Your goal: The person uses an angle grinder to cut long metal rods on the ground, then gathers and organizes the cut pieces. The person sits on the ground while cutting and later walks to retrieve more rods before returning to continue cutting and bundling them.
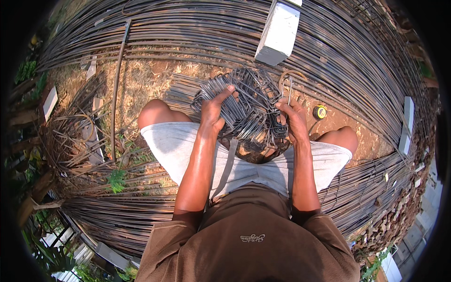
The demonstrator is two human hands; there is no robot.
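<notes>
I sit with bent rectangular steel stirrups heaped in front of my lap. My left hand (213, 113) is closed around the near side of a bundle of stirrups (217, 88), with its thumb across the top. My right hand (295, 116) pinches a single stirrup (290, 88), whose narrow loop stands up past the fingertips. Between and below both hands lies the pile of loose stirrups (253, 124), tangled together and partly hidden by my hands. Short straight cut rods (181, 93) lie side by side just beyond my left hand.
A yellow and black tape measure (320, 112) lies on the soil right of my right hand. Long steel rods (188, 35) stretch across the far side, under a white block (279, 35). A rusty bar (117, 94) lies at left, near scrap rods (77, 136). More rods (122, 211) run behind me.
</notes>
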